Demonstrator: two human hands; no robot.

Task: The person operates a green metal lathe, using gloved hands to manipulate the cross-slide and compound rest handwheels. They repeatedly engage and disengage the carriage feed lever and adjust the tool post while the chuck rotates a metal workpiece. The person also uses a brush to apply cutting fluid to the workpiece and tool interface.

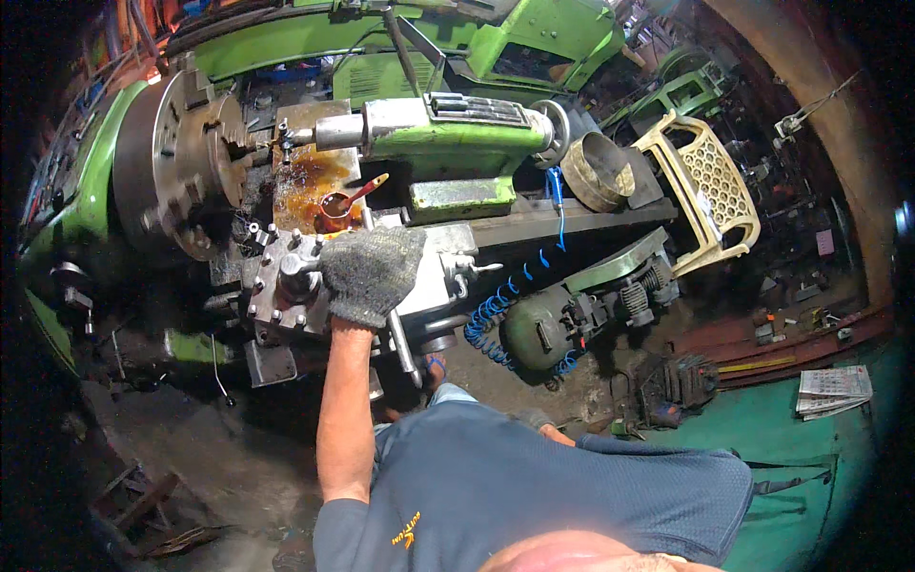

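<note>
One gloved left hand [374, 275] lies over the right side of the lathe's square tool post [276, 303], back of the gray knit turned up. Its fingers look bent over the metal, but their tips are hidden, so I cannot tell whether they grip anything. A steel lever [406, 348] slants out from beside the wrist, toward the person's body. To the right of the knuckles, just beside them, are a pale metal slide [429, 286] and a small crank handle [486, 268].

Beyond the hand and a little left, a red cup [332, 221] of dark liquid stands on an oily brown plate [295, 191]; a brush [367, 188] leans in it, handle tilted to the right. Farther beyond, to the hand's left, is the large round chuck [143, 167]; to its right, the green tailstock [457, 143] with its handwheel [562, 129].

Well right of the hand, a coiled blue hose [491, 319] hangs near a dark green tank [534, 336], and a cream plastic chair [710, 176] sits farther off. The right hand [534, 418] (also gloved, mostly hidden by the shirt) is down beside the body, nearer the person than the left; its grip cannot be made out.
</note>
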